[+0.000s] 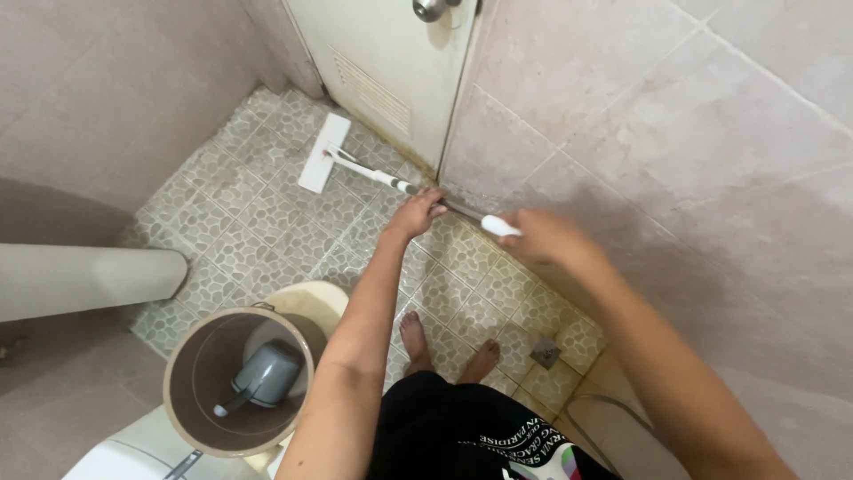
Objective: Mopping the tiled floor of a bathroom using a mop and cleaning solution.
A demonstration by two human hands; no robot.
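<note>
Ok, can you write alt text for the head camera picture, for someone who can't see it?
Two bare hands, left hand and right hand, grip a white flat mop on a pebble-patterned bathroom floor by a door. A bucket holding a grey dipper stands nearby.

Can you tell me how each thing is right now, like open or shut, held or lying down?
White flat mop: head flat on the pebble-tile floor, handle held.
Left hand: gripping the handle midway.
Right hand: blurred, at the handle's white end.
Pale door: shut.
Round brown bucket: upright, uncovered.
Grey plastic dipper: lying inside the bucket.
</note>
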